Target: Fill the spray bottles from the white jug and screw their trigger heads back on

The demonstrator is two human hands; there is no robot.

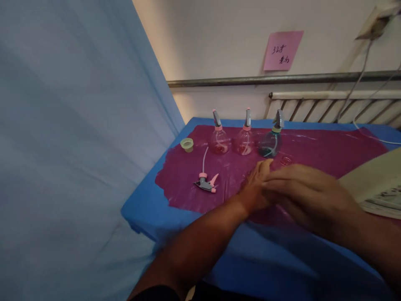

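Over the maroon sheet, my left hand (258, 184) reaches forward with its fingers curled round something mostly hidden. A shiny, clear edge shows beside that hand, but its kind is unclear. My right hand (305, 194) crosses in front, blurred, its fingertips by the left hand; whether it grips anything is hidden. To the left lies a detached grey and pink spray head (206, 183) with its white dip tube. Behind stand two clear spray bottles with pink collars, the left bottle (219, 140) and the middle bottle (245, 141), and a teal spray bottle (270, 143).
A pale yellow-green cup (187, 145) sits at the sheet's left. Thin red rings (285, 161) lie behind my right hand. An open book or papers (376, 179) are at the right. A blue curtain (78, 125) hangs left; a metal rail (225, 81) runs along the wall.
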